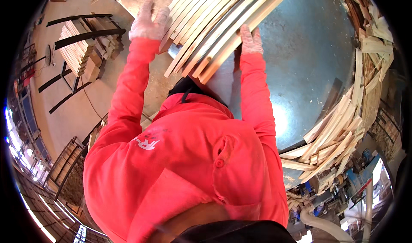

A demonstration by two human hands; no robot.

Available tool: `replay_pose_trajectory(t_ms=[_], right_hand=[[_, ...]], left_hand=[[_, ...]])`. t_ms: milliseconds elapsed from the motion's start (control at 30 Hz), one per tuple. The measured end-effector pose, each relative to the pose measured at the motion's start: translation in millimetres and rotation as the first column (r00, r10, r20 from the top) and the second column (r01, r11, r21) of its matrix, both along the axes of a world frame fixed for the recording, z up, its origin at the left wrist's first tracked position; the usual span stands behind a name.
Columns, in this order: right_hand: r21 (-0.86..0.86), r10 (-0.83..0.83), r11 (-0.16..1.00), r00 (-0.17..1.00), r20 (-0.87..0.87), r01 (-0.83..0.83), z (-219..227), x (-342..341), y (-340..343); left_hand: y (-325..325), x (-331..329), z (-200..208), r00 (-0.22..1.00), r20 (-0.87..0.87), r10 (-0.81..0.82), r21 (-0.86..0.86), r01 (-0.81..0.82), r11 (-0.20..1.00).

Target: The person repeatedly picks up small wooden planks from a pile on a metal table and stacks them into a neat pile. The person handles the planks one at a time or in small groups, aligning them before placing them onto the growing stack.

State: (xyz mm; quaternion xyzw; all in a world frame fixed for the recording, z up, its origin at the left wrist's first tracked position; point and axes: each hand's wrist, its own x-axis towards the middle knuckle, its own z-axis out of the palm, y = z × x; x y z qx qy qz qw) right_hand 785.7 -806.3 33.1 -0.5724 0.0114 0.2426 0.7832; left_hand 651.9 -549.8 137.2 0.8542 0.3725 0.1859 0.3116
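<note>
Your left hand [148, 23], spread wide, beside slats [210, 19]; your right hand [251, 41] at opposite edge, grip unclear. Even two-sided pressure should keep ends flush.

Pale offcuts [329, 133] lie heaped at right, stacked boards [76, 55] at left.

One row of wooden strips [210, 17], two red sleeves [133, 77], one grey tabletop [307, 50]

Strips [214, 19] on table [309, 54], offcuts [330, 135] right, stacked boards [77, 47] left
</note>
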Motion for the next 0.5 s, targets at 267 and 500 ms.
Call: replay_pose_trajectory(t_ms=[267,500], right_hand=[[0.203,-0.146,0.957,0.951,-0.273,0.205,70.0,-14.7,-50.3],[0.268,-0.117,0.962,0.968,0.221,0.055,116.3,9.5,-65.4]], left_hand=[[-175.9,7.7,57.7,0.676,-0.296,-0.675,-0.455,0.522,0.721],[-155.5,18.4,41.8,0.835,0.203,-0.512,-0.922,0.339,0.188]])
